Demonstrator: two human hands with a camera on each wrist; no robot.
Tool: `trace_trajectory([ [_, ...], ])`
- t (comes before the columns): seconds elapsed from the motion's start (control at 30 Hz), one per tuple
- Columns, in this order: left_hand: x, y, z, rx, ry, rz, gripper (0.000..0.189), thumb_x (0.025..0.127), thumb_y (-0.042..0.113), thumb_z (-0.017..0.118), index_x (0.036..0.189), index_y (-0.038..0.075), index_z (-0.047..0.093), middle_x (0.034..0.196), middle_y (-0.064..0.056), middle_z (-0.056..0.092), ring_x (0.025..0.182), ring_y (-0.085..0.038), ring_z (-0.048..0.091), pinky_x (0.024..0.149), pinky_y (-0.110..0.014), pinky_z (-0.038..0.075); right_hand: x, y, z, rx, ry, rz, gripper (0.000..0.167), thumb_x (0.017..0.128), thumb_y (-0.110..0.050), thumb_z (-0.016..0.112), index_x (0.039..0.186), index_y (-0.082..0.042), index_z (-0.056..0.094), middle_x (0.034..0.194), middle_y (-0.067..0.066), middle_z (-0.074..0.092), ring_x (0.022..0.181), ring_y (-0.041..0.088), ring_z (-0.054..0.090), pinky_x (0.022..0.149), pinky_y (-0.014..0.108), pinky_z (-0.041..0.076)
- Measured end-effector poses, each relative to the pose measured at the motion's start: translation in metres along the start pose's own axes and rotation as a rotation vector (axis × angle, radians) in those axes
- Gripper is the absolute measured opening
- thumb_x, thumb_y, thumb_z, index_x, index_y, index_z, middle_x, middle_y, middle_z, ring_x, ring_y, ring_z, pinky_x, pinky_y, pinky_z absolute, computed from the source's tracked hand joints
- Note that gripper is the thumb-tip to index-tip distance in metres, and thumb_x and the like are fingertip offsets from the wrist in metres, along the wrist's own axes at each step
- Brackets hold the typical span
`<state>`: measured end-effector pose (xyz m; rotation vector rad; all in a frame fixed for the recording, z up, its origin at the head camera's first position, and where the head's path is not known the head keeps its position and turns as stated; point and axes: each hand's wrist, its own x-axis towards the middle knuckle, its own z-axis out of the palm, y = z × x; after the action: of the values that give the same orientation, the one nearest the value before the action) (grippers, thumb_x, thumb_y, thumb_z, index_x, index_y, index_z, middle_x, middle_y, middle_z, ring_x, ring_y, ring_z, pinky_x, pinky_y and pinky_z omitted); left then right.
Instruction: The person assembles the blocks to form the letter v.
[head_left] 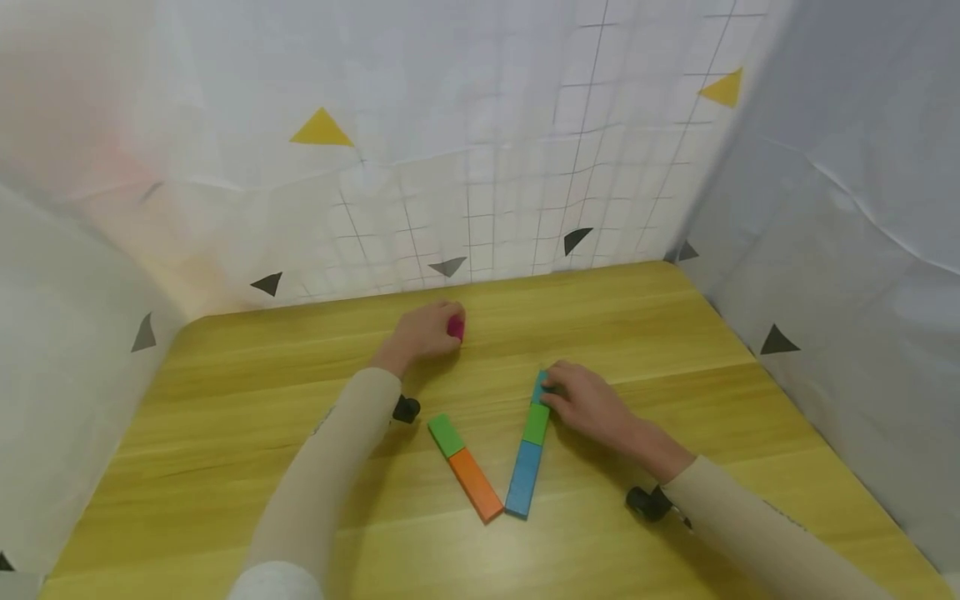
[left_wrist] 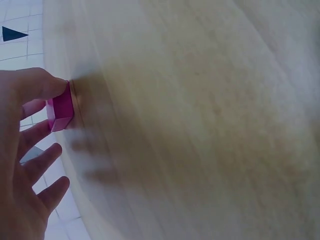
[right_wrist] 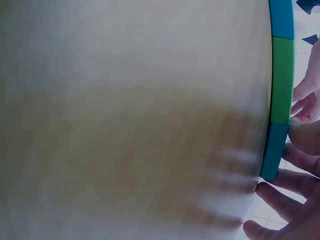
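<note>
My left hand (head_left: 427, 330) reaches toward the back of the table and pinches a small magenta block (left_wrist: 62, 108) between thumb and index finger, the other fingers spread. The magenta block is right at the table surface. My right hand (head_left: 592, 402) holds a small blue block (head_left: 539, 387) between thumb and fingers. That block lies at the far end of a row, end to end with a green block (head_left: 536, 424) and a longer blue block (head_left: 523, 479). A second row has a green block (head_left: 446, 435) and a longer orange block (head_left: 476, 485). The two rows form a V.
The wooden table (head_left: 247, 433) is enclosed by white sheeting (head_left: 420, 208) at the back and sides, with grid lines and dark and yellow triangles on it. Wrist cameras (head_left: 648, 503) sit under both forearms.
</note>
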<state>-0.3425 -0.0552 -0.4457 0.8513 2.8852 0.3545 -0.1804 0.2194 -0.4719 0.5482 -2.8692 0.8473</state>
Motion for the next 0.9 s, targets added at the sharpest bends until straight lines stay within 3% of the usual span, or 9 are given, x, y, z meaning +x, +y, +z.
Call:
trace_trajectory([
  [0.27, 0.0, -0.003, 0.002, -0.041, -0.007, 0.008, 0.023, 0.086, 0.025, 0.065, 0.108, 0.023, 0.058, 0.1, 0.002, 0.059, 0.092, -0.02, 0.054, 0.081, -0.036, 0.048, 0.001, -0.001, 0.0, 0.002, -0.012, 0.018, 0.009, 0.092, -0.02, 0.07, 0.099, -0.014, 0.069, 0.1, -0.001, 0.067, 0.094, 0.015, 0.063, 0.082, 0.037, 0.054],
  [0.9, -0.01, -0.001, -0.004, -0.058, -0.012, -0.004, 0.029, 0.089, 0.03, 0.069, 0.113, 0.019, 0.057, 0.107, -0.002, 0.058, 0.095, -0.022, 0.054, 0.085, -0.037, 0.05, 0.001, -0.001, 0.0, 0.002, -0.012, 0.013, 0.008, 0.093, -0.019, 0.07, 0.098, -0.013, 0.069, 0.1, 0.0, 0.067, 0.095, 0.015, 0.062, 0.083, 0.036, 0.054],
])
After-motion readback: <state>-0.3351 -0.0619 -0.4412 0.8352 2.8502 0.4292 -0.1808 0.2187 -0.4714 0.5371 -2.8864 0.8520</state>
